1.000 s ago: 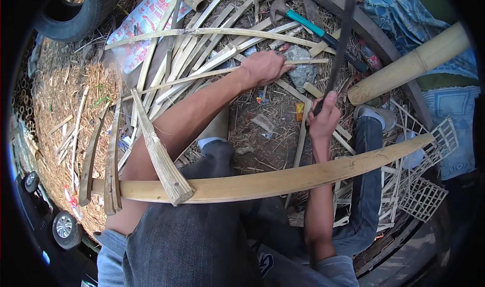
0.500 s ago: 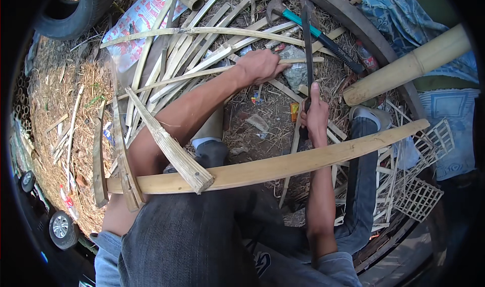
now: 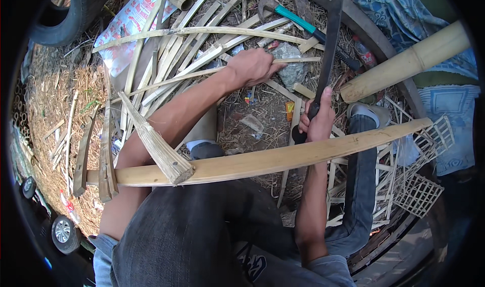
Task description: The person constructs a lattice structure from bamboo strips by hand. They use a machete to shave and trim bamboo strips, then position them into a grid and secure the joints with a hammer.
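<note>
My left hand (image 3: pixel 251 67) is closed around a thin bamboo strip (image 3: pixel 202 72), whose short end sticks out past the fist over a grey stone (image 3: pixel 294 70). The rest of the strip runs off to the left, over a pile of other strips. In my right hand (image 3: pixel 320 117) is the dark handle of a machete (image 3: pixel 331 47), its blade pointing up and away, tilted a little right. The blade is apart from the strip. A long flat bamboo board (image 3: pixel 273 161) crosses above my forearms and thighs, with a ridged stick (image 3: pixel 156 144) and two slats at its left part.
A teal-handled hammer (image 3: pixel 298 20) lies beyond the stone. At right, a thick bamboo pole (image 3: pixel 404 67) slants in. Split bamboo strips (image 3: pixel 184 47) cover the ground at far left, near a tyre (image 3: pixel 70 14). A lattice piece (image 3: pixel 418 196) is at lower right.
The machete blade has swung to the right and turned, showing more of its flat side. My left hand stays closed on the strip. The whole view has shifted slightly.
</note>
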`<action>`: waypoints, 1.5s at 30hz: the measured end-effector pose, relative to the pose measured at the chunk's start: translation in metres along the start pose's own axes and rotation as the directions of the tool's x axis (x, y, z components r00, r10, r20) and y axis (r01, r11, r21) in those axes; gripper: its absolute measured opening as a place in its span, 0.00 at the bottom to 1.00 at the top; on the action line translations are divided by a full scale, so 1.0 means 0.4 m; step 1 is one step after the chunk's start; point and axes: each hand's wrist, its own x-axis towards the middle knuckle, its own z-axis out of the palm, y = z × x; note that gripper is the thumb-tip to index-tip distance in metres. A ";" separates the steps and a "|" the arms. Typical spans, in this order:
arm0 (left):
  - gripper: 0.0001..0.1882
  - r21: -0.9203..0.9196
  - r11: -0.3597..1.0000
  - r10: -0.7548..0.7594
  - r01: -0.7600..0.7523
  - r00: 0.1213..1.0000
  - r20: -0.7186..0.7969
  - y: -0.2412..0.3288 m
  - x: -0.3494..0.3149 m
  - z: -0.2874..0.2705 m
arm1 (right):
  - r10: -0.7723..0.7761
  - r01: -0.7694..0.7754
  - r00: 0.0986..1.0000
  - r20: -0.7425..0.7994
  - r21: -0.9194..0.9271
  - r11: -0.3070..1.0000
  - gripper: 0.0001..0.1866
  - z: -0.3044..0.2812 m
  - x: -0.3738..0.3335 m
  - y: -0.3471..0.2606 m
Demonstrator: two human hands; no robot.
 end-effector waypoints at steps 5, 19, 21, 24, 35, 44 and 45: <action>0.37 -0.039 0.999 0.023 -0.021 0.999 0.047 0.033 0.044 0.019 | -0.363 0.361 0.930 -0.060 -0.043 0.932 0.37 -0.034 0.008 0.037; 0.36 -0.126 0.987 0.101 -0.103 0.995 -0.025 0.006 0.038 0.010 | 0.042 -0.061 0.996 -0.074 -0.286 0.956 0.38 0.006 0.061 0.038; 0.38 -0.073 0.997 0.016 -0.010 0.996 0.085 0.002 0.044 -0.009 | 0.030 -0.032 0.999 -0.011 -0.214 0.976 0.38 -0.018 0.044 -0.002; 0.39 -0.084 0.996 0.004 0.004 0.996 0.093 -0.004 0.037 0.009 | -0.176 0.180 0.983 -0.050 0.069 0.981 0.38 -0.015 0.002 -0.068; 0.35 -0.104 0.993 0.064 -0.059 0.997 0.044 -0.017 0.042 0.021 | -0.439 0.441 0.897 -0.055 0.020 0.897 0.38 -0.001 0.012 -0.049; 0.35 -0.081 0.996 0.046 -0.048 0.999 -0.024 -0.019 0.042 0.042 | -0.135 0.137 0.990 -0.043 0.053 0.989 0.37 -0.021 0.021 -0.104; 0.35 -0.086 0.995 0.044 -0.045 0.999 -0.017 -0.016 0.039 0.042 | -0.252 0.231 0.962 0.105 0.177 0.957 0.36 -0.058 0.045 -0.091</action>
